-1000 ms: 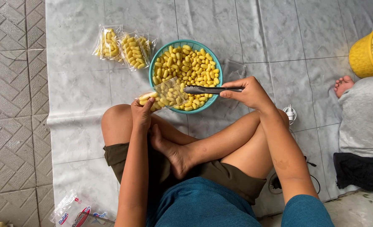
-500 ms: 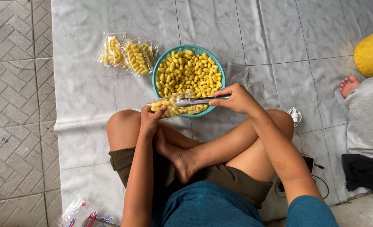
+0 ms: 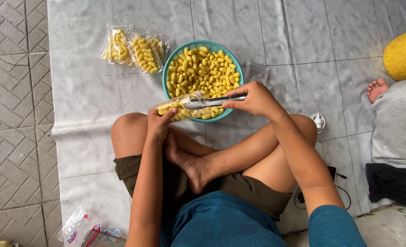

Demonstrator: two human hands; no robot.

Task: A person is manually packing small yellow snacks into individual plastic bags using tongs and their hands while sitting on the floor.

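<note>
I sit cross-legged over a teal basket (image 3: pixel 168 75) heaped with yellow puffed snacks (image 3: pixel 203 68). My left hand (image 3: pixel 158 122) grips a clear plastic bag (image 3: pixel 180 109) partly filled with the same snacks, held at the basket's near rim. My right hand (image 3: pixel 254 98) holds metal tongs (image 3: pixel 209 102) whose tips reach into the bag's mouth. Two filled clear bags (image 3: pixel 136 49) lie on the sheet to the left of the basket.
A marble-patterned sheet (image 3: pixel 84 110) covers the tiled floor. Empty clear bags (image 3: pixel 257 73) lie right of the basket. A yellow basket (image 3: pixel 397 57) of snacks and another person's foot (image 3: pixel 376 89) are at the right. A white charger (image 3: pixel 318 121) lies by my knee; a printed wrapper (image 3: pixel 82 228) at bottom left.
The tongs left the basket and their tips went into the bag's mouth. My right hand drew closer to my left hand, which tilted the bag flatter.
</note>
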